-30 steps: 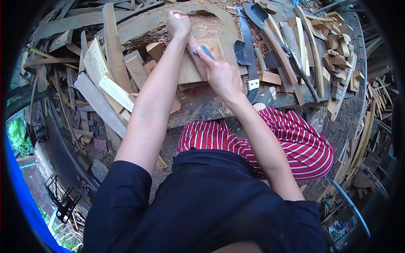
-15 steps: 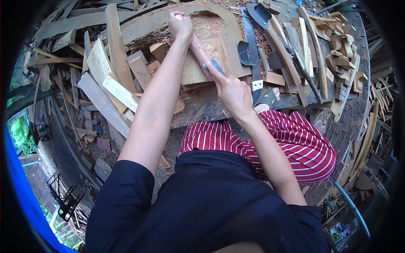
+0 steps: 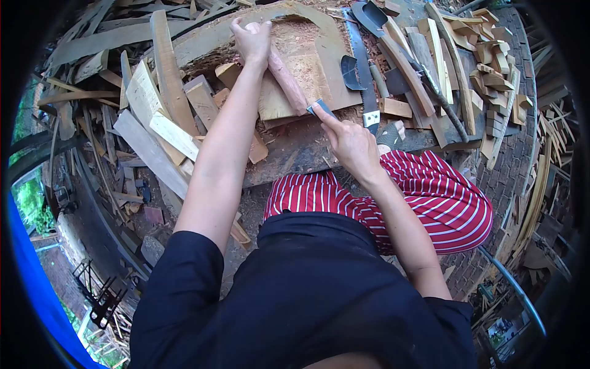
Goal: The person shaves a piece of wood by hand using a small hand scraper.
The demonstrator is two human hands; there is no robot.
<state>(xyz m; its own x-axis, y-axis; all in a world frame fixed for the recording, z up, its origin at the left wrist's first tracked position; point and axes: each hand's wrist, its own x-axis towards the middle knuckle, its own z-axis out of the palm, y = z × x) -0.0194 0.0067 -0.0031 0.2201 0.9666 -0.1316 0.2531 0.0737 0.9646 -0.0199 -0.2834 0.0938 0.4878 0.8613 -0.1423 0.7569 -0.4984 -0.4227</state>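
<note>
A round, reddish wooden stick (image 3: 287,82) lies slantwise over a pale wooden block (image 3: 279,103). My left hand (image 3: 253,46) is closed around its far end, which shows between the thumb and fingers. In my right hand (image 3: 355,147) is a short blue-grey blade tool (image 3: 321,109), with the index finger stretched along it and the handle hidden in the palm. The blade's tip is right at the near end of the stick. Behind the block rises a thick, hollowed wooden slab (image 3: 335,46) strewn with reddish shavings.
Right of the block lie a handsaw (image 3: 367,86), a dark curved piece (image 3: 351,72) and a larger black one (image 3: 370,18). Sticks and cut wood pieces (image 3: 491,80) crowd the right side. Planks and offcuts (image 3: 169,74) lean on the left. A foot (image 3: 388,136) is near the saw handle.
My right hand and the blade have shifted slightly right and down, from the stick's side to its near end. My left hand has moved a little left, its fingers looser around the stick.
</note>
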